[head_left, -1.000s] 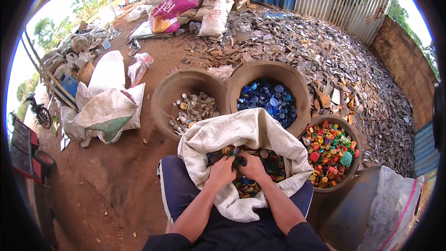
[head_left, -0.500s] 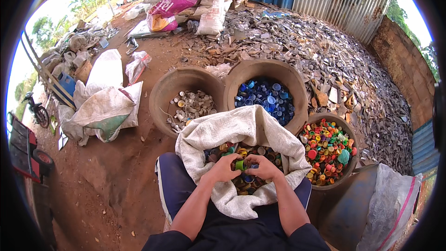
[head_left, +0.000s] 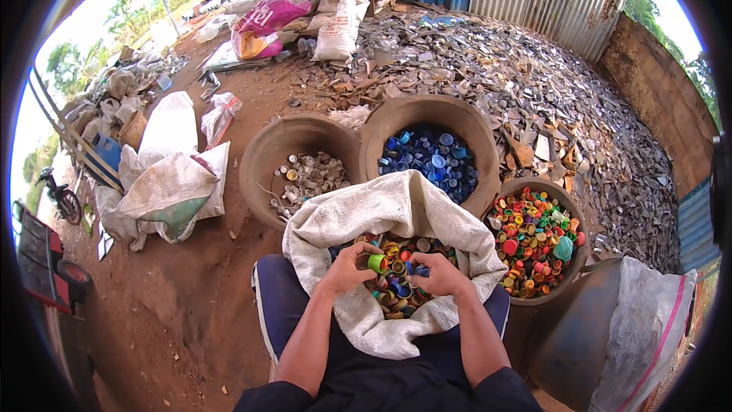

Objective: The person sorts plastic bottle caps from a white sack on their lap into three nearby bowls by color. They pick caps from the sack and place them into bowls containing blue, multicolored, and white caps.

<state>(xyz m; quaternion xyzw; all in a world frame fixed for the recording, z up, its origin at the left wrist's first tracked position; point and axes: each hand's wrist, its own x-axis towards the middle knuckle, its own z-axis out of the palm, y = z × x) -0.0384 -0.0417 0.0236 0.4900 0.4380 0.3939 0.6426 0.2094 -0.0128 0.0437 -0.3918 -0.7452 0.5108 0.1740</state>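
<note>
A white woven sack (head_left: 366,217) with a rolled-down rim rests between my legs, holding mixed coloured bottle caps (head_left: 398,307). Over its mouth, my left hand (head_left: 348,268) is closed on a bright green cap (head_left: 377,262). To its right, my right hand (head_left: 441,275) grips a blue cap (head_left: 416,269), partly covered by the fingers. The two hands are a little apart. Just beyond the sack stand a tub of whitish caps (head_left: 263,154) and a tub of blue caps (head_left: 488,145). At the right is a tub of red, yellow, orange and green caps (head_left: 581,221).
A grey-white sack (head_left: 648,320) lies over a dark container at the lower right. White sacks (head_left: 171,183) are heaped on the ground at left. Broken plastic pieces (head_left: 564,99) spread across the back right, beside a corrugated metal wall (head_left: 545,0).
My hands have moved apart above the sack. The green cap stays in the left hand, and a blue cap now shows in the right. The view has shifted slightly.
</note>
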